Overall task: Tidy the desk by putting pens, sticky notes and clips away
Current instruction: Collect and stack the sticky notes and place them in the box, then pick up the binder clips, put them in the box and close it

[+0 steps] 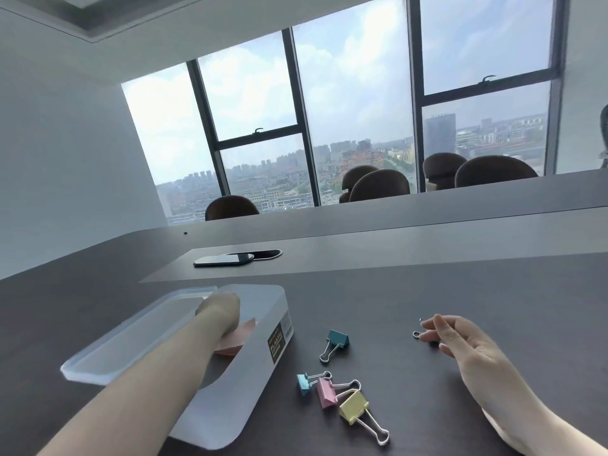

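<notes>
A frosted plastic container lies on the dark desk at lower left, its lid resting beside it on the left. My left hand reaches inside the container and rests on a pink sticky-note pad; its fingers are hidden. My right hand pinches a small binder clip on the desk at right; only its wire handles show. A teal binder clip lies between container and hand. Light blue, pink and yellow clips lie clustered nearer me.
A black phone lies by a cable slot farther back on the desk. Brown chair backs line the far side under large windows. A white wall stands on the left.
</notes>
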{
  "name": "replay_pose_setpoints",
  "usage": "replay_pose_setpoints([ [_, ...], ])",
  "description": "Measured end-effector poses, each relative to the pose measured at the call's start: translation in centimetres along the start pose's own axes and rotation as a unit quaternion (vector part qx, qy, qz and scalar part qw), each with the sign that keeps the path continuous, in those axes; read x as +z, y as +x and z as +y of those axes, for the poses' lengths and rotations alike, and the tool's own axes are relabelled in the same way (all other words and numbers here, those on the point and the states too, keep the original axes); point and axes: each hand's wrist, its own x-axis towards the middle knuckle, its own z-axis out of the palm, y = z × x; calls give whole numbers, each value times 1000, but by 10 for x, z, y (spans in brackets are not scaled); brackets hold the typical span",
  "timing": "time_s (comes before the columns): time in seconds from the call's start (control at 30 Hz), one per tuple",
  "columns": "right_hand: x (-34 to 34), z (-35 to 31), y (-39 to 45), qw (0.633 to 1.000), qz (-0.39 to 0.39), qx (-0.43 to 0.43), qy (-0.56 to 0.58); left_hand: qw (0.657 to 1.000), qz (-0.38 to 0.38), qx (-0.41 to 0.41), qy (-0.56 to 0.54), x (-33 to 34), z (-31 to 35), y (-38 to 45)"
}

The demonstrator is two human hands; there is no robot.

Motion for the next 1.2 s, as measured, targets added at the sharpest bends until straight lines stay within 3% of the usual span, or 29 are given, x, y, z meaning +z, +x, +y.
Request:
replay_pose_setpoints([
  [0.27,-4,-12,-10,1000,17,-1,-19,998,65,10,-11,-21,-16,-7],
  [0.37,-20,-23,-12,986,64,-44,-149,996,84,15,-3,-36,-19,-18],
  [0.43,-37,-36,-16,957,93,-75,-266,994,106,20,-1,-44,-18,-26],
  [0.5,-62,-45,-23,885,128,-90,-438,990,136,21,-23,-53,-16,-36],
  [0.57,-89,-41,-29,814,114,-41,-568,982,178,33,-49,-60,-9,-48],
  [0.7,-124,-15,-49,776,62,73,-623,953,244,124,-131,-66,18,-79],
  [0.8,-130,-1,-59,777,69,82,-620,923,232,245,-184,-62,42,-108],
  [0.9,-129,5,-58,793,72,39,-603,929,148,298,-161,-49,63,-130],
  [1.07,-120,6,-55,855,40,-31,-516,955,-25,277,-108,-10,80,-137],
  [1.2,-104,9,-47,859,30,-74,-505,956,-38,239,-167,12,87,-131],
])
